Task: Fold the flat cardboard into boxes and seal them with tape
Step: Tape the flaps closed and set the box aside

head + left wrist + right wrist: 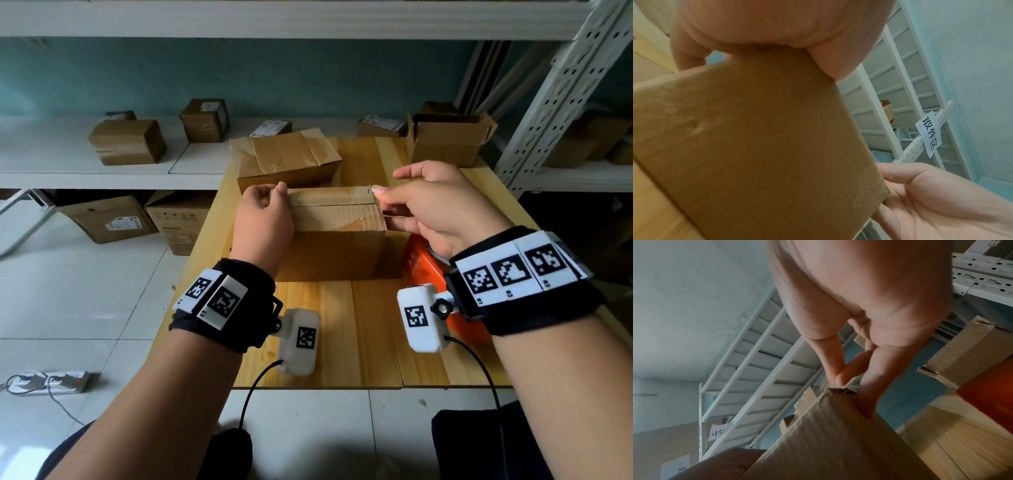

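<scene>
A: Start big: the pine table (359, 325) fills the middle of the head view, and the cardboard box (337, 233) being worked sits at its centre, flaps folded shut, seam running nine to three.

B: Behind it at twelve o'clock, a taped box (284, 154) already wrapped in glossy tape. An open box (445, 140) stands at about one o'clock.

A: And the orange tape dispenser (423, 267), at three o'clock of the working box, half hidden under the right wrist (parked within reach, I'd say).

B: Now the hands. Left hand (263, 219) grips the box's nine o'clock end, fingers curled over the top edge with the thumb against it. I'd judge that's to keep the flaps down.

A: Right hand (431, 209) mirrors it at three o'clock. In the right wrist view thumb and forefinger are pressed together at the corner (840, 390), possibly on a clear tape end, though I can't confirm. Another finger runs down the end panel.

B: So the seam looks closed. Whether tape covers it yet, too hard to tell.
</scene>
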Motion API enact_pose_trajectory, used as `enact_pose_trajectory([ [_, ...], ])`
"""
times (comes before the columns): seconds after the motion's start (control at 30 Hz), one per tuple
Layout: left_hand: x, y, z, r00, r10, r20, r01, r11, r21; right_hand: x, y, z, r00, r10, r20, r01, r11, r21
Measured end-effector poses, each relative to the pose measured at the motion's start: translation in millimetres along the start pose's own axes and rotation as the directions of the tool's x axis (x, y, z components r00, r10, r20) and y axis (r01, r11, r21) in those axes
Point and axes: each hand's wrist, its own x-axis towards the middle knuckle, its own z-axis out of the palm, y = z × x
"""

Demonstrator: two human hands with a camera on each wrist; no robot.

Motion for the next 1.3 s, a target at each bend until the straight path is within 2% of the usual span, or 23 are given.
enact_pose_trajectory([
  [0.4, -0.5, 0.9, 0.6, 1.000, -0.026, 0.010, 0.026, 0.999, -0.029, -0.8, 8.3, -0.6, 1.000, 0.003, 0.004, -0.003, 0.998, 0.060],
  [0.7, -2.8, 4.8, -3.4, 0.996, -0.071, 0.055, 0.077, 0.991, -0.113, 3.9, 12.4, -0.6, 1.000, 0.012, 0.028, -0.012, 1.000, -0.013],
  [1.0, -3.7, 5.9, -5.2, 0.992, -0.081, 0.092, 0.094, 0.985, -0.147, 8.5, 16.2, -2.6, 0.998, 0.046, 0.043, -0.046, 0.999, -0.011],
  [1.3, -1.4, 0.9, -2.1, 0.989, -0.108, 0.101, 0.125, 0.975, -0.186, 13.5, 32.2, 18.9, 0.996, 0.084, -0.020, -0.084, 0.996, 0.027],
])
